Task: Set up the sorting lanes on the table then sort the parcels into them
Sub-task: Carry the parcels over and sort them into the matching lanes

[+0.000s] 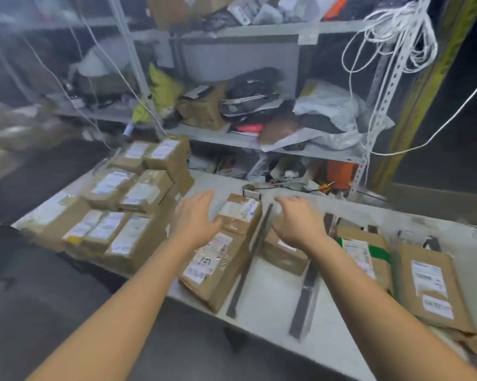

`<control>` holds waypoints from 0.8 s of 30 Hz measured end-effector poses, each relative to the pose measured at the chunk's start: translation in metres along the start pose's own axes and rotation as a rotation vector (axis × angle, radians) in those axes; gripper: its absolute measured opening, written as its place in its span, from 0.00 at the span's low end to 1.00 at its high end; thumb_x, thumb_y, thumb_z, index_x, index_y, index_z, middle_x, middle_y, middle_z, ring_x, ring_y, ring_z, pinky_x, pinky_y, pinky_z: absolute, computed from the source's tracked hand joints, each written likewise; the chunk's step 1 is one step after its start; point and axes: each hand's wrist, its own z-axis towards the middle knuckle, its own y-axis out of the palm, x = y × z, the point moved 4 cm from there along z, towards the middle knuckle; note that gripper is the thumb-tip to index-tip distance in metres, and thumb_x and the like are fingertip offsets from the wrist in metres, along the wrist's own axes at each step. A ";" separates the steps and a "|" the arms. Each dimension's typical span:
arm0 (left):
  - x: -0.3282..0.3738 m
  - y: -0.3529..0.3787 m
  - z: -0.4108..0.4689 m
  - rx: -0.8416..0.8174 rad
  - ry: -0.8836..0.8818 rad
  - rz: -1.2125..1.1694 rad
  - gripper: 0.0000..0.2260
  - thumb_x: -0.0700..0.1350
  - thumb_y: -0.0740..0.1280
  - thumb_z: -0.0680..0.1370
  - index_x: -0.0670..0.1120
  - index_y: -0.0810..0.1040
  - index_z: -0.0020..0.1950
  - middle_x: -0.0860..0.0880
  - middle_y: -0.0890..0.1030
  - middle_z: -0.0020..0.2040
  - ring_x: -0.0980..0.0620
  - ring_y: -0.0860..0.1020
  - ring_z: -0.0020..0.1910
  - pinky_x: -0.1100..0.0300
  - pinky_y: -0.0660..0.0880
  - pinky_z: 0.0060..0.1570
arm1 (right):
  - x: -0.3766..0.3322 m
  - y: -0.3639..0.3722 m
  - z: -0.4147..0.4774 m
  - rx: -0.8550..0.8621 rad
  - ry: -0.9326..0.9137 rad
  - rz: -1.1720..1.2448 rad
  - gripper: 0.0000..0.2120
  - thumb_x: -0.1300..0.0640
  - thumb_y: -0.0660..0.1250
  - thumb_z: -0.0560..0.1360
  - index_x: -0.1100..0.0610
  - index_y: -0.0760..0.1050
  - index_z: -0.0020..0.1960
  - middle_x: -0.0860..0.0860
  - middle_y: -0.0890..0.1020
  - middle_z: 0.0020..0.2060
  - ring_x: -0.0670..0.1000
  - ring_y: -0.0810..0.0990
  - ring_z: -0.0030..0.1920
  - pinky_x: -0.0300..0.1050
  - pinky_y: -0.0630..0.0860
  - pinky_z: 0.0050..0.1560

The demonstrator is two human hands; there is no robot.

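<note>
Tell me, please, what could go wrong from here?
The large parcel lies right at the near edge of the table; a nudge from the left hand might tip it off. The dark strip beside it looks thin; the right hand could knock it askew.

table: white top (273,292)
left end: stacked brown parcels (146,193)
dividers: two dark strips (248,268) (304,301)
lanes: single parcels (215,265) (284,254) (435,284) beside and between strips
</note>
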 end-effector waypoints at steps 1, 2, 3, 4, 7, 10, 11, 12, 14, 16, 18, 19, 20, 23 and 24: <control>-0.029 -0.009 0.001 0.012 -0.004 0.020 0.30 0.55 0.66 0.78 0.48 0.63 0.77 0.48 0.68 0.75 0.44 0.67 0.71 0.50 0.65 0.70 | -0.025 0.007 0.006 0.000 -0.007 -0.004 0.25 0.49 0.64 0.77 0.50 0.67 0.73 0.51 0.75 0.68 0.56 0.73 0.67 0.53 0.75 0.59; -0.057 -0.017 0.003 0.024 -0.002 0.057 0.30 0.55 0.65 0.78 0.47 0.62 0.78 0.48 0.67 0.75 0.45 0.66 0.72 0.50 0.64 0.71 | -0.049 0.015 0.013 0.001 -0.015 -0.017 0.25 0.48 0.64 0.77 0.50 0.68 0.72 0.51 0.76 0.66 0.56 0.73 0.66 0.53 0.75 0.58; -0.083 -0.026 0.006 0.039 0.005 0.108 0.30 0.55 0.64 0.78 0.47 0.62 0.78 0.48 0.66 0.76 0.46 0.65 0.73 0.51 0.62 0.72 | -0.072 0.022 0.020 -0.002 -0.024 -0.030 0.25 0.47 0.64 0.76 0.50 0.68 0.72 0.51 0.77 0.66 0.56 0.74 0.65 0.53 0.76 0.57; -0.108 -0.033 0.010 0.056 0.002 0.148 0.29 0.55 0.63 0.79 0.47 0.62 0.78 0.48 0.67 0.75 0.47 0.65 0.73 0.51 0.61 0.72 | -0.094 0.029 0.028 -0.003 -0.038 -0.041 0.25 0.46 0.64 0.76 0.50 0.67 0.72 0.51 0.76 0.67 0.56 0.73 0.66 0.53 0.75 0.58; -0.182 -0.052 0.021 0.085 -0.061 0.176 0.26 0.58 0.61 0.79 0.48 0.67 0.75 0.48 0.75 0.69 0.47 0.71 0.68 0.50 0.59 0.72 | -0.151 0.045 0.052 0.009 -0.064 -0.050 0.27 0.47 0.63 0.78 0.50 0.64 0.76 0.50 0.71 0.72 0.55 0.71 0.70 0.52 0.71 0.63; -0.242 -0.065 0.035 0.055 -0.098 0.194 0.25 0.58 0.62 0.79 0.48 0.68 0.73 0.48 0.77 0.65 0.46 0.73 0.65 0.49 0.62 0.71 | -0.194 0.060 0.077 0.005 -0.073 -0.045 0.28 0.47 0.63 0.78 0.51 0.63 0.77 0.49 0.69 0.74 0.55 0.69 0.72 0.54 0.70 0.66; -0.258 -0.068 0.041 0.049 -0.107 0.197 0.23 0.57 0.62 0.79 0.48 0.70 0.70 0.48 0.78 0.63 0.46 0.74 0.63 0.49 0.65 0.69 | -0.206 0.065 0.086 -0.003 -0.078 -0.047 0.28 0.47 0.63 0.78 0.51 0.63 0.77 0.49 0.69 0.74 0.55 0.68 0.72 0.55 0.70 0.67; -0.273 -0.071 0.048 0.039 -0.119 0.201 0.20 0.57 0.62 0.79 0.48 0.71 0.67 0.48 0.79 0.60 0.45 0.75 0.60 0.50 0.68 0.65 | -0.217 0.071 0.096 -0.011 -0.083 -0.045 0.28 0.47 0.63 0.78 0.51 0.63 0.77 0.49 0.69 0.74 0.55 0.68 0.72 0.56 0.70 0.68; -0.299 -0.072 0.063 0.030 -0.143 0.191 0.19 0.58 0.62 0.78 0.50 0.72 0.65 0.49 0.79 0.59 0.44 0.75 0.58 0.51 0.72 0.54 | -0.234 0.082 0.118 -0.025 -0.086 -0.033 0.28 0.47 0.63 0.78 0.51 0.63 0.77 0.50 0.69 0.74 0.55 0.67 0.73 0.56 0.70 0.68; -0.321 -0.068 0.081 0.010 -0.170 0.151 0.22 0.61 0.61 0.78 0.51 0.71 0.68 0.50 0.78 0.61 0.45 0.75 0.59 0.51 0.75 0.48 | -0.248 0.094 0.142 -0.033 -0.091 -0.025 0.28 0.47 0.63 0.78 0.51 0.64 0.76 0.50 0.69 0.74 0.55 0.68 0.72 0.54 0.72 0.67; -0.339 -0.060 0.103 -0.019 -0.185 0.096 0.27 0.62 0.62 0.78 0.51 0.67 0.74 0.49 0.75 0.67 0.45 0.74 0.64 0.50 0.76 0.54 | -0.259 0.109 0.168 -0.047 -0.084 -0.001 0.28 0.46 0.63 0.78 0.50 0.64 0.76 0.49 0.69 0.74 0.55 0.68 0.72 0.53 0.73 0.65; -0.347 -0.056 0.114 -0.035 -0.194 0.066 0.29 0.61 0.63 0.78 0.50 0.65 0.76 0.49 0.73 0.70 0.45 0.72 0.67 0.49 0.75 0.58 | -0.264 0.116 0.182 -0.056 -0.081 0.017 0.28 0.46 0.63 0.79 0.50 0.64 0.76 0.49 0.69 0.74 0.54 0.67 0.72 0.53 0.73 0.64; -0.353 -0.052 0.125 -0.055 -0.199 0.036 0.30 0.60 0.64 0.78 0.49 0.64 0.76 0.48 0.72 0.72 0.45 0.71 0.69 0.48 0.73 0.62 | -0.268 0.124 0.196 -0.065 -0.078 0.038 0.27 0.47 0.63 0.79 0.50 0.64 0.76 0.49 0.69 0.74 0.54 0.67 0.72 0.53 0.73 0.63; -0.370 -0.038 0.155 -0.110 -0.235 -0.064 0.30 0.55 0.65 0.78 0.47 0.63 0.77 0.46 0.69 0.74 0.46 0.68 0.71 0.48 0.70 0.66 | -0.281 0.148 0.235 -0.102 -0.048 0.127 0.25 0.47 0.63 0.79 0.50 0.65 0.75 0.48 0.71 0.72 0.54 0.68 0.71 0.51 0.73 0.59; -0.374 -0.033 0.162 -0.136 -0.249 -0.105 0.29 0.53 0.65 0.79 0.47 0.62 0.77 0.46 0.68 0.74 0.46 0.67 0.72 0.50 0.69 0.66 | -0.285 0.157 0.245 -0.118 -0.031 0.156 0.25 0.48 0.63 0.79 0.49 0.66 0.74 0.49 0.72 0.71 0.54 0.68 0.70 0.50 0.73 0.58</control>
